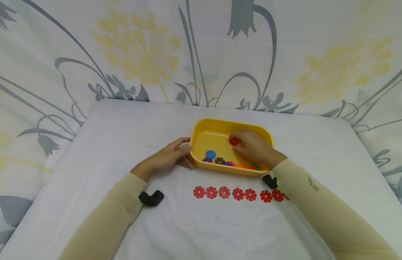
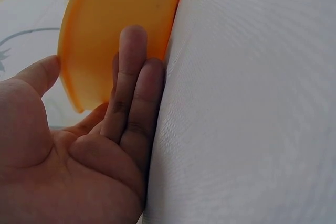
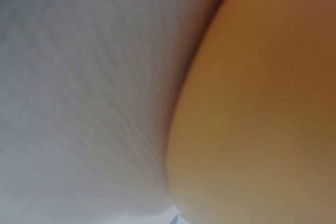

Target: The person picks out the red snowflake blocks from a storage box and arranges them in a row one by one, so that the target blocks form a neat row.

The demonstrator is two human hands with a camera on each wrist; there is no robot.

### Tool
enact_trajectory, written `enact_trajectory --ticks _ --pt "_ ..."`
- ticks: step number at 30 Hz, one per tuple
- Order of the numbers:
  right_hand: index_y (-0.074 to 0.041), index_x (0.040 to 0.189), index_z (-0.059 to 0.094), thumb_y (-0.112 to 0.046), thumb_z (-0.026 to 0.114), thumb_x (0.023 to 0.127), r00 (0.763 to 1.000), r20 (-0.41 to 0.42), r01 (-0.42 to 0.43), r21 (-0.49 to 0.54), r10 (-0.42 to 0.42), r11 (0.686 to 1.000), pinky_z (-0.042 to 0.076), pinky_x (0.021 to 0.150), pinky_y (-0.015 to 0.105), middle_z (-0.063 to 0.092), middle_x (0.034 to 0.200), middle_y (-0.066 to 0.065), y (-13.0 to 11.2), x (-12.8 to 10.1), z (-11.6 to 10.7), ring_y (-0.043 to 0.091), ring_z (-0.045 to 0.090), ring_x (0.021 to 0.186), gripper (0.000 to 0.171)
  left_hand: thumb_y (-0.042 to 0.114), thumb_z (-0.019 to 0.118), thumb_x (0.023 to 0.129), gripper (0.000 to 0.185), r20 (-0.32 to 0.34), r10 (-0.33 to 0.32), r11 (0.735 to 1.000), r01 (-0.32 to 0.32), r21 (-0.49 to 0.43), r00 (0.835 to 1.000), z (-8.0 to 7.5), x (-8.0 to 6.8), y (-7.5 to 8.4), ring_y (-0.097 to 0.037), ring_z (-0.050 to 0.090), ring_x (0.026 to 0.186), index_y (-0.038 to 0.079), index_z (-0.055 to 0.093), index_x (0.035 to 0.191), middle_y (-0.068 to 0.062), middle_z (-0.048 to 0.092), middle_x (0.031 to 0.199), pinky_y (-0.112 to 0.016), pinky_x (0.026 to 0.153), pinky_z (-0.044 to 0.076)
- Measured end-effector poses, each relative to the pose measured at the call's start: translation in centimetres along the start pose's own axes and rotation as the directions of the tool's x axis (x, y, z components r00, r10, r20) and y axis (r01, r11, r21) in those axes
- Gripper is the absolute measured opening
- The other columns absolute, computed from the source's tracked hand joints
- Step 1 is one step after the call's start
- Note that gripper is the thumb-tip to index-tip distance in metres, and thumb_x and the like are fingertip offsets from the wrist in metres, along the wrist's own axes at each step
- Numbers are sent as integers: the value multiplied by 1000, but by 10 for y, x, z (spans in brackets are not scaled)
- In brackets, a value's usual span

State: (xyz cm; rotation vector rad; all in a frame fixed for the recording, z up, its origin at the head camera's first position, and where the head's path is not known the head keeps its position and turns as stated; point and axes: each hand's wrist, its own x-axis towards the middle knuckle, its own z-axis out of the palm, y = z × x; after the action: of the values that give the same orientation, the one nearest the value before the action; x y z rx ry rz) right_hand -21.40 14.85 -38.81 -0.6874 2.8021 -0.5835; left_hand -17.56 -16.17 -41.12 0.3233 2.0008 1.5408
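White cloth (image 1: 155, 224) covers the table, with a flowered sheet (image 1: 139, 47) hung behind it. Seen from the head camera, a yellow tray (image 1: 220, 124) sits just past the middle. The right hand (image 1: 253, 148) reaches into the tray and pinches a red disc (image 1: 234, 141) at its fingertips, above the tray floor. At the tray's 6 o'clock wall lie loose discs: a blue one (image 1: 210, 154), plus purple, dark, orange and green ones. The left hand (image 1: 168, 157) rests at the tray's 9 o'clock side, fingers straight against the wall. A row of red discs (image 1: 236, 194) lies on the cloth at the tray's 6 o'clock.

From the left wrist, straight fingers (image 2: 131, 77) press the tray's outer wall (image 2: 115, 19), thumb spread apart.

From the right wrist, only blurred cloth and the tray's yellow side show; the hand is not visible.
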Motion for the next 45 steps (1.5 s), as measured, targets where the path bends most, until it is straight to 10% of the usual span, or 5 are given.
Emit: enact_trajectory --ticks 24,40,45 --pt "-3 111 69 -23 73 91 993 -37 -114 -67 112 991 51 81 33 61 95 10 -3 -3 -1 24 54 90 28 40 43 107 56 -3 -8 1000 8 -7 1000 2 -1 3 -23 72 96 21 26 157 -15 72 108 -33 95 57" --pt "-12 110 55 -17 73 92 996 84 -30 99 22 995 52 79 28 60 93 5 -1 -1 4 20 56 88 26 41 42 107 57 -8 -1 1000 1 -1 1000 2 -3 -1 -23 71 95 19 24 157 -15 72 109 -33 94 57" --pt "-12 115 57 -9 63 98 1000 4 25 118 -26 993 56 90 35 65 103 5 -4 -6 -2 21 58 95 18 41 43 107 56 -5 -1 1000 1 -9 1000 2 -1 -1 -23 72 95 21 25 157 -14 71 108 -33 94 57"
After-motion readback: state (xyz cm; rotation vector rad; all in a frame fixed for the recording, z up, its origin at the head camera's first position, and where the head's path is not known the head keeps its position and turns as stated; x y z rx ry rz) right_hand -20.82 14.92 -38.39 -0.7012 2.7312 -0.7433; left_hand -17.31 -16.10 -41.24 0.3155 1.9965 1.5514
